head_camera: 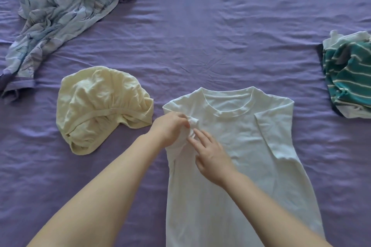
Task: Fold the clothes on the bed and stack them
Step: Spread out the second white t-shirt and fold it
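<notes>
Head view: purple bed sheet (200, 32), wrinkled all over, fills the scene. No brand, label or legible writing anywhere on the fabrics.

Near centre, lying flat with its collar toward the far side: white T-shirt (241, 146), right sleeve folded inward over the chest, body running down to the near edge. Left hand (170, 126) at the shirt's left shoulder, fingers curled and pinching a small bunched bit of the white fabric. Right hand (210, 156) just beside it, resting on the shirt a little nearer and to the right, fingertips reaching to the same bunched spot, fingers loosely bent; whether pinching or only pressing, cannot tell. Both forearms bare, coming in from the near edge.

Left of the shirt, just apart from it: crumpled pale yellow garment (100, 106). Far left: rumpled light blue floral cloth (60, 10) with a purple border. Right edge, well apart from the shirt: heap with a teal striped garment (349, 74) on top of white pieces.
</notes>
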